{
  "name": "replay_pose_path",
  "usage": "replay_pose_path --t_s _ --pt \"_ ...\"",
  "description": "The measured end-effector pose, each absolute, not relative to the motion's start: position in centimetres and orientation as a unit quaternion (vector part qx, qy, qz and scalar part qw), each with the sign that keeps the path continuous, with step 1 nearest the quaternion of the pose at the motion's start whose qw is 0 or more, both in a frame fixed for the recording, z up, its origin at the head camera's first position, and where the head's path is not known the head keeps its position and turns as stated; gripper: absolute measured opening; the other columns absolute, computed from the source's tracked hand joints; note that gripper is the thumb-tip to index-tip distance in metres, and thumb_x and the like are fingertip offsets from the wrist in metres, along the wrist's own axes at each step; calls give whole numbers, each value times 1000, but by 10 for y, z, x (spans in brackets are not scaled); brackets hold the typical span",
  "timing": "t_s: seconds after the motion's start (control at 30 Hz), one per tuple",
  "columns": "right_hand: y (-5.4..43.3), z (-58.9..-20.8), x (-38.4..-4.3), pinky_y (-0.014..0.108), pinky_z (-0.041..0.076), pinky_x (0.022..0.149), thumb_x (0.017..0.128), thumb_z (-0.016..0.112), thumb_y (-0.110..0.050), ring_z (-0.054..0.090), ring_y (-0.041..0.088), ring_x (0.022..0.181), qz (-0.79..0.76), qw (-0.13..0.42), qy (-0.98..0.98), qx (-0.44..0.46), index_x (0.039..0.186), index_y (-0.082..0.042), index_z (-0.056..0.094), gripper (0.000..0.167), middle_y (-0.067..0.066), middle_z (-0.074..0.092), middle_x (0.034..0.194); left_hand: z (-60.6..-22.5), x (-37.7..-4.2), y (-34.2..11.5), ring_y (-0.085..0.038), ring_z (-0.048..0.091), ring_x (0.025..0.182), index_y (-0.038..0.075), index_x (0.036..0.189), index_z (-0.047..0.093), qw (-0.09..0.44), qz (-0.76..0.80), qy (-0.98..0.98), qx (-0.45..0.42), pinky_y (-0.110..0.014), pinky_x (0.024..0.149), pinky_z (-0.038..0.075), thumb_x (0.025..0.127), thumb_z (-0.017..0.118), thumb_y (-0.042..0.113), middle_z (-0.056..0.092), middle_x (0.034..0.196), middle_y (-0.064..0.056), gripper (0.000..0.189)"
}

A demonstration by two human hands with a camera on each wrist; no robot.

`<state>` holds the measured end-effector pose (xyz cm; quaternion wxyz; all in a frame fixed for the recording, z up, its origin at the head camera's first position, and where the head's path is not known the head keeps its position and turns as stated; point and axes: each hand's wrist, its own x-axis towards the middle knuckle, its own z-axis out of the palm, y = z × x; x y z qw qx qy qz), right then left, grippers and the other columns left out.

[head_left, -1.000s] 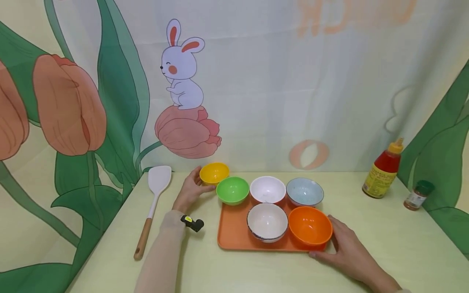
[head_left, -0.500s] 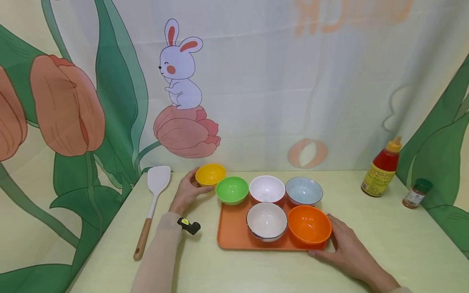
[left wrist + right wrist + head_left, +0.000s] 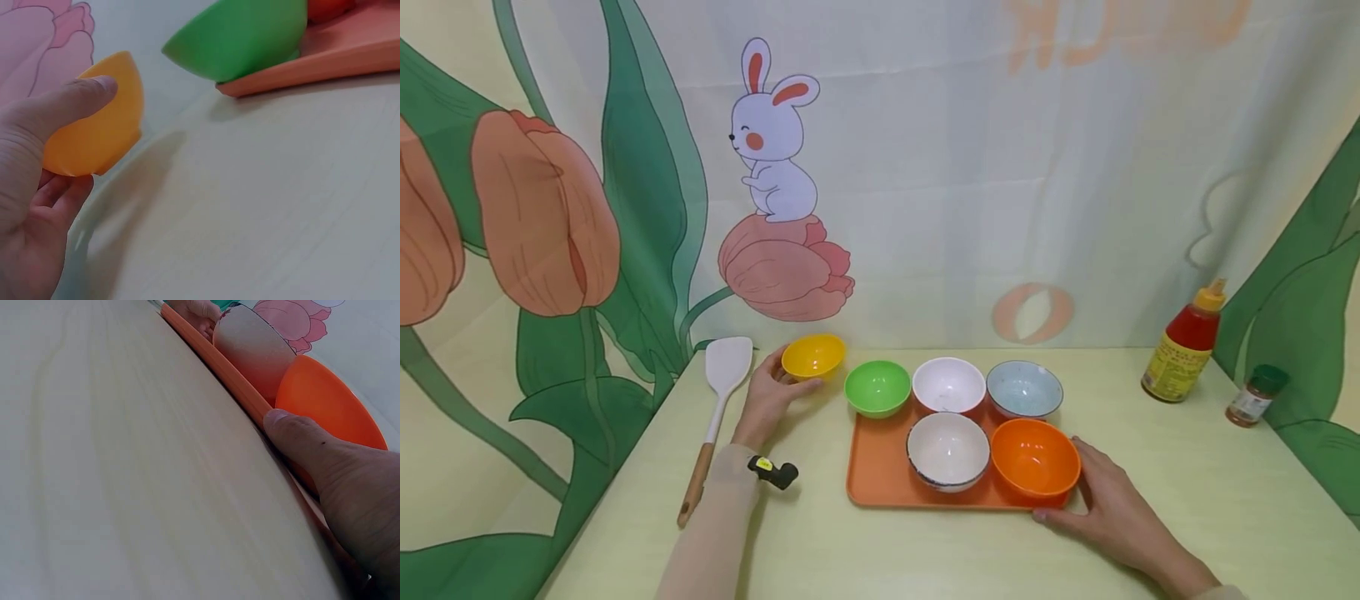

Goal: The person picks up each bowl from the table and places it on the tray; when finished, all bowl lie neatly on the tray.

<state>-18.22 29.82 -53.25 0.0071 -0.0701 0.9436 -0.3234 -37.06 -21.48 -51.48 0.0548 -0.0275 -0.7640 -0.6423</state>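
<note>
My left hand holds a small yellow bowl left of the orange tray, thumb on its side and fingers under it. In the left wrist view the yellow bowl hangs over the table's far edge, apart from the green bowl. My right hand grips the tray's front right corner, its thumb on the front edge beside the orange bowl. The tray also bears a white bowl, a grey-blue bowl and a cream bowl with a dark rim.
A white spatula with a wooden handle lies along the table's left side, close to my left forearm. At the right stand a red sauce bottle with a yellow cap and a small spice jar. A printed curtain hangs behind the table.
My left hand has moved left with the yellow bowl, away from the green bowl, so a gap now shows between them. The right hand stays at the tray's corner.
</note>
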Motion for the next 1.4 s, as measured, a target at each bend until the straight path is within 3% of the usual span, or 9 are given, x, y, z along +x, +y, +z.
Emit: replay_pose_path --t_s 0.37,0.77,1.03,1.4 --pt "296 -531 -182 83 37 116 83 86 -77 36 61 155 -318 5 945 -73 171 1 36 127 34 35 174 -479 -343 -220 -23 44 161 16 171 41 91 -654 -750 -47 -41 128 44 91 95 15 48 173 -4 97" --pt "296 -532 -182 83 37 117 84 85 -76 36 60 156 -328 9 942 -70 171 -1 37 125 33 36 174 -449 -279 -186 -23 48 155 17 169 44 72 -664 -734 -125 -29 119 50 90 96 13 52 165 0 95" --pt "295 -533 -182 83 36 119 82 84 -79 37 58 156 -322 -8 943 -79 171 -1 38 127 32 37 174 -470 -244 -169 -27 47 156 15 167 46 22 -660 -741 -119 -34 120 50 86 98 9 51 167 -2 96" --pt "297 -530 -184 78 39 120 77 91 -76 37 57 157 -350 12 935 -49 170 -3 39 129 30 37 174 -516 -228 -153 -32 52 153 11 165 47 -30 -688 -715 -121 -29 121 50 75 100 -7 52 167 -8 106"
